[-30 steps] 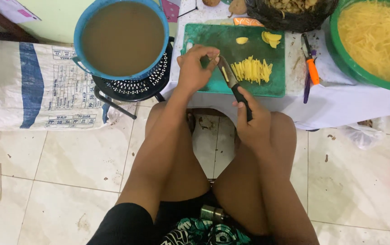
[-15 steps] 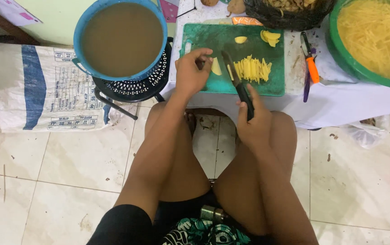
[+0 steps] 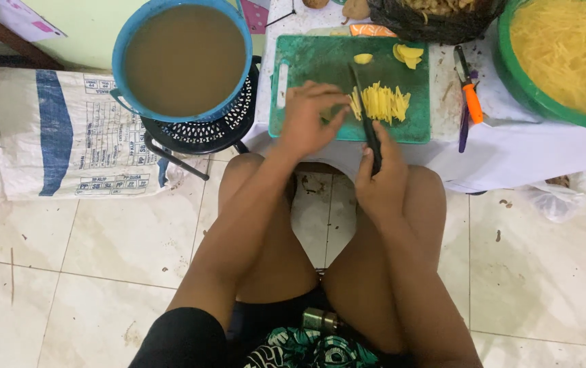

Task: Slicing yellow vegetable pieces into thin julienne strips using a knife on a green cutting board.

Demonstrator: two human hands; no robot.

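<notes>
Bare green board (image 3: 310, 65) lies ahead of the left hand (image 3: 310, 119); a pile of yellow strips (image 3: 383, 102) sits just right of it, w/ the knife (image 3: 364, 112) between. Beyond the right hand (image 3: 380, 180), yellow chunks (image 3: 407, 54) near the far edge. Orange-handled peeler (image 3: 469, 95) and green basin (image 3: 559, 61) block the right side; blue tub of brown liquid (image 3: 184, 58) walls off the left. Open tiled floor (image 3: 102, 245) behind.

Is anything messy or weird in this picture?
A little. The floor tiles look stained and grimy, and small scraps lie by the clear plastic bag. On the green cutting board, the right hand holds the knife at a neat pile of yellow strips, which the left hand steadies. Nothing looks spilled.
</notes>
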